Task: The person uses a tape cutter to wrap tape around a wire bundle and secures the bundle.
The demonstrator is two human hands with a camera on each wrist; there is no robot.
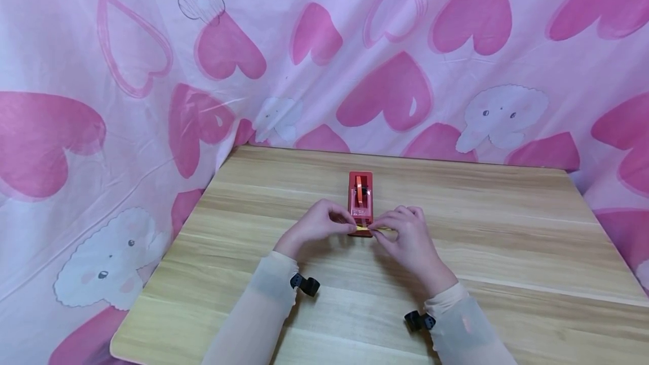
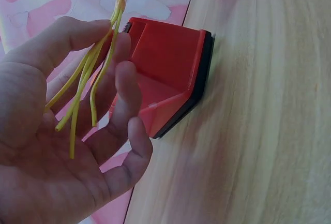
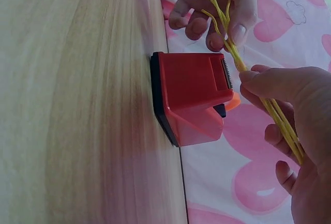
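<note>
Several thin yellow wires (image 3: 282,125) form a bundle between the two hands, just in front of a red tape dispenser (image 1: 361,210). My left hand (image 1: 324,221) pinches the bundle between thumb and forefinger. On that side the loose wire ends (image 2: 83,92) fan out over the palm, and the other fingers curl loosely. Close beside it, my right hand (image 1: 410,235) pinches the bundle with thumb and forefinger, the wires' other stretch running back along its palm. A shiny patch (image 3: 240,64) shows on the bundle between the two pinches.
The dispenser has a toothed cutter (image 3: 226,74), an orange roll (image 1: 359,190) and a black base (image 2: 199,87). It stands on a wooden table (image 1: 487,218). A pink heart-patterned cloth (image 1: 284,49) hangs behind and left. Each wrist wears a small black camera (image 1: 306,285).
</note>
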